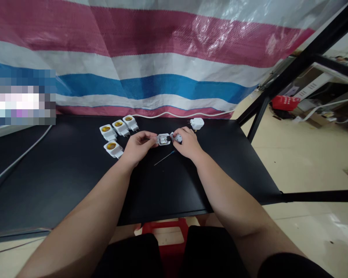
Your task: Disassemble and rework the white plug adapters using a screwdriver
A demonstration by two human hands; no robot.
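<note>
Left hand (139, 146) pinches the socket shell (163, 139). Right hand (189, 143) pinches a white part (176, 137) against the shell's right edge. Best kept square, pressed evenly. Screwdriver (164, 158) lies just below the grip.

Striped tarp (162, 77) — black table (60, 173), red stool (168, 235)

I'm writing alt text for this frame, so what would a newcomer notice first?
The striped tarp, pink, white and blue, fills the background behind the black table. At mid-table the left hand and right hand pinch an open white adapter between them. Four sockets with yellow insides sit just left of the hands, and a thin screwdriver lies just nearer the person.
</note>
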